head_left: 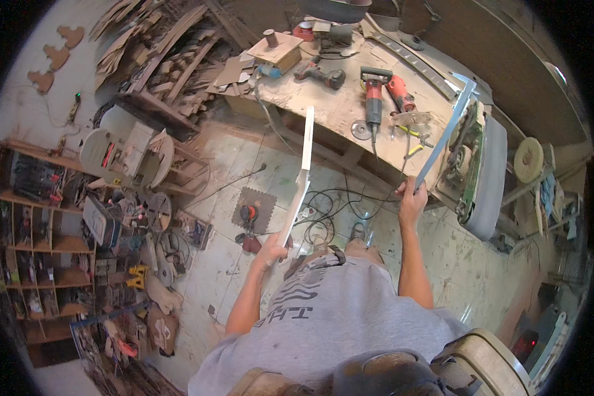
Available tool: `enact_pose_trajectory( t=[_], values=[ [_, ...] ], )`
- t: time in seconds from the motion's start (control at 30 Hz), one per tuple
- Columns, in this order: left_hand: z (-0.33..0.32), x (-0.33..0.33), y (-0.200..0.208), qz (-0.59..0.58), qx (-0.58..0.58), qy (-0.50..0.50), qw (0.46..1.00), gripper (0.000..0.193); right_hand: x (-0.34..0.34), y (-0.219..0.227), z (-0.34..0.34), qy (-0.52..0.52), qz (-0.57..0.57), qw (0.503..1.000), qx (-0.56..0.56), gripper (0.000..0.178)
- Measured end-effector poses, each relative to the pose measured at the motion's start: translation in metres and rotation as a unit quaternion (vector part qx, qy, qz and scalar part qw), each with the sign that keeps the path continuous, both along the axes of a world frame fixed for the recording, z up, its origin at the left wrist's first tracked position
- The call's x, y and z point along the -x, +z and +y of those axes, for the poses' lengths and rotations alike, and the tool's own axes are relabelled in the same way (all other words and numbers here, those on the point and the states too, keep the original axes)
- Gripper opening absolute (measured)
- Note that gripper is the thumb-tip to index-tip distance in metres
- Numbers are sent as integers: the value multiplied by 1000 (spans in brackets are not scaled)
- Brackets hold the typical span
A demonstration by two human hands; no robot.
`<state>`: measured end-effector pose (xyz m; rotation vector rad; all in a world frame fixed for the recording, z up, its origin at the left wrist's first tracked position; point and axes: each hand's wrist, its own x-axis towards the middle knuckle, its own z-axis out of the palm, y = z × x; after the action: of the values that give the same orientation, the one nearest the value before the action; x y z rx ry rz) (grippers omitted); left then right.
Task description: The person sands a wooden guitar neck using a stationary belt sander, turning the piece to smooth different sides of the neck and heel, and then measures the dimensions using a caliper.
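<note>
My left hand (270,249) is closed round the lower end of a long, pale wooden piece (305,142) that bends at its middle. The piece points up and away from me, over the floor in front of the bench. In my right hand (412,198) is the lower end of a blue-grey metal bar clamp (442,142). Its jaw end (465,86) reaches over the right side of the workbench (340,105), near a belt sander (485,178). The two held things are apart from each other.
On the bench lie a cordless drill (320,72), a red angle grinder (373,99) and yellow-handled pliers (414,150). Black cables (323,204) loop across the tiled floor by a small sander (248,213). Shelves (59,264) stand left; scrap wood (171,72) is piled behind.
</note>
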<state>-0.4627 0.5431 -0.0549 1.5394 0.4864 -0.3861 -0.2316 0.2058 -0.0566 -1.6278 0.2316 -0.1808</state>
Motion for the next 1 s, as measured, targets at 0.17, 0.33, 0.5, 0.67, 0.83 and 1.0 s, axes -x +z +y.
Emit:
enact_pose_trajectory(
  t=[0.17,0.33,0.5,0.67,0.83,1.0],
  values=[
    [25,15,-8,16,29,-84,996,38,-6,75,-13,-35,-131,974,182,37],
    [38,26,-19,-12,-13,-157,987,37,36,123,-1,38,-66,958,276,37],
    [45,42,-18,58,32,-195,979,41,57,134,-2,77,-160,921,347,44],
    [52,44,-12,98,62,-244,963,45,67,146,-12,135,-25,879,457,51],
    [54,43,-2,94,56,-257,960,45,69,133,-24,184,-65,888,416,51],
    [59,44,-14,92,30,-312,945,43,65,110,-42,229,-119,891,373,51]
  ],
)
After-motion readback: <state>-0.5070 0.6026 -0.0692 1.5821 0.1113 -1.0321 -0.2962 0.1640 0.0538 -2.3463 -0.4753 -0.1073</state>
